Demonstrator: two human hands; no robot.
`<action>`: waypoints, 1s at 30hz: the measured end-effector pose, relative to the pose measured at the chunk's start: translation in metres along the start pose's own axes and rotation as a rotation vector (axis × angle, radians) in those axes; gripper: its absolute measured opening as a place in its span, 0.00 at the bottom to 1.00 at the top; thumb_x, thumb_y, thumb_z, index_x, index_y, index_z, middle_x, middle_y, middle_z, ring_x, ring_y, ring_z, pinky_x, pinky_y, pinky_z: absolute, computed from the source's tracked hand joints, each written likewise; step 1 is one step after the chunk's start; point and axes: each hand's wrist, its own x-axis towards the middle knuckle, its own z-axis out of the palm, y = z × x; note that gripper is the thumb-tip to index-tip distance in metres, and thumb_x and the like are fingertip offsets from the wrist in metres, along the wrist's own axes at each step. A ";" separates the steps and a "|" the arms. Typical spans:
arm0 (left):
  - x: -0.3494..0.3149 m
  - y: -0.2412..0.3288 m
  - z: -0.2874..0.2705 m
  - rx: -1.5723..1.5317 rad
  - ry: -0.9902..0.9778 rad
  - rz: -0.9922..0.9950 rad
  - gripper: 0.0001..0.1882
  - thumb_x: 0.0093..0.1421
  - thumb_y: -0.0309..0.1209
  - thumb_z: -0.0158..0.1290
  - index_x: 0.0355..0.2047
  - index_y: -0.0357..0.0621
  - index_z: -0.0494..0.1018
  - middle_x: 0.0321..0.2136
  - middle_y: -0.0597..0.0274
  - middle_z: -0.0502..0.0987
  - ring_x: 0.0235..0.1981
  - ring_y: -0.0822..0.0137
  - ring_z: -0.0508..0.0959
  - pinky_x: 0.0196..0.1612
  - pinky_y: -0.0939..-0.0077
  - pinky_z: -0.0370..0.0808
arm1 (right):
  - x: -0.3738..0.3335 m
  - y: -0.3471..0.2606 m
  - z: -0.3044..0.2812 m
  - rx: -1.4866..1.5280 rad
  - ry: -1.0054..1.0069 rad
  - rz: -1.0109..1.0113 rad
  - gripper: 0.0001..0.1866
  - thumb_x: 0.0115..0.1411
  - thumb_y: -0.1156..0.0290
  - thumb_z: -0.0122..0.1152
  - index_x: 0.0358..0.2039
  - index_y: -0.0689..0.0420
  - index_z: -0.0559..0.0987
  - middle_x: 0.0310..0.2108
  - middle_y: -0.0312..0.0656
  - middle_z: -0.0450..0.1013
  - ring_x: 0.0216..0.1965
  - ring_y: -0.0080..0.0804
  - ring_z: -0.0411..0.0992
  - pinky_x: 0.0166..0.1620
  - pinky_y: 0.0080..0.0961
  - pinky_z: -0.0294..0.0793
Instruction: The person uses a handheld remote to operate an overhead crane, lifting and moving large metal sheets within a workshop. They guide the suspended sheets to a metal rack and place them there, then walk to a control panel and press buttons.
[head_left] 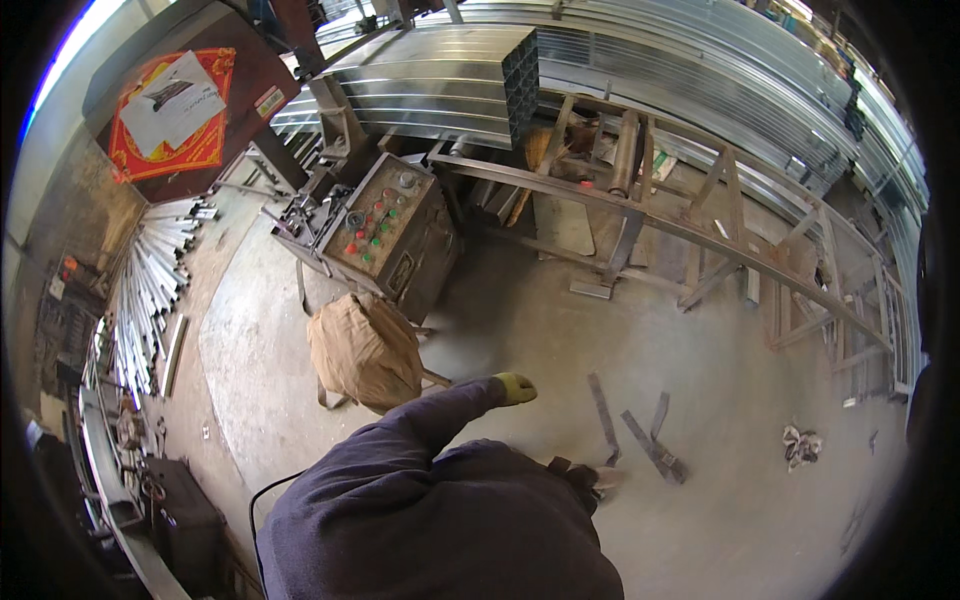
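My left arm, in a dark sleeve, reaches across to the middle of the view. It ends in my left hand [516, 389], in a yellow-green glove, over the grey floor. The fingers are foreshortened and I cannot make out how they are set. Left of that hand, a seat or stool [365, 350] is draped in brown cloth, with legs showing beneath. Beyond it stands a control box [385, 220] with red and green buttons and dials. My right hand does not show; by my body's right side lies a blurred dark and pale shape [585, 482] that I cannot identify.
Dark flat strips [650, 445] and a crumpled rag [801, 447] lie on the floor to the right. A metal frame [740, 260] runs along the far right. A bundle of square steel tubes [430, 85] rests behind the control box. Cut metal pieces [150, 290] are piled at left.
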 end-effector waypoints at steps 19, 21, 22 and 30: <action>0.187 0.196 0.231 0.049 -0.135 0.014 0.23 0.59 0.34 0.58 0.55 0.44 0.80 0.50 0.51 0.83 0.54 0.56 0.81 0.60 0.61 0.75 | 0.138 -0.157 -0.415 0.651 0.057 -0.162 0.15 0.70 0.63 0.56 0.55 0.49 0.76 0.33 0.33 0.77 0.26 0.24 0.72 0.27 0.22 0.69; 0.233 0.232 0.220 0.027 -0.157 0.158 0.20 0.63 0.29 0.56 0.56 0.39 0.79 0.53 0.52 0.82 0.52 0.61 0.81 0.60 0.65 0.75 | 0.123 -0.194 -0.433 0.555 0.360 -0.242 0.16 0.69 0.63 0.59 0.53 0.58 0.78 0.37 0.35 0.78 0.34 0.23 0.74 0.35 0.22 0.74; 0.258 0.247 0.213 0.178 -0.165 0.257 0.20 0.64 0.29 0.55 0.56 0.39 0.79 0.52 0.53 0.83 0.52 0.62 0.81 0.59 0.66 0.76 | 0.113 -0.214 -0.443 0.570 0.338 -0.344 0.25 0.67 0.63 0.60 0.61 0.63 0.74 0.51 0.43 0.77 0.50 0.31 0.75 0.53 0.28 0.75; 0.451 0.359 0.260 0.711 -0.710 -0.037 0.24 0.60 0.43 0.58 0.55 0.49 0.79 0.48 0.57 0.83 0.47 0.61 0.82 0.53 0.61 0.77 | 0.130 -0.198 -0.555 0.728 0.689 -0.263 0.22 0.69 0.57 0.60 0.53 0.63 0.80 0.40 0.35 0.79 0.38 0.22 0.72 0.41 0.22 0.72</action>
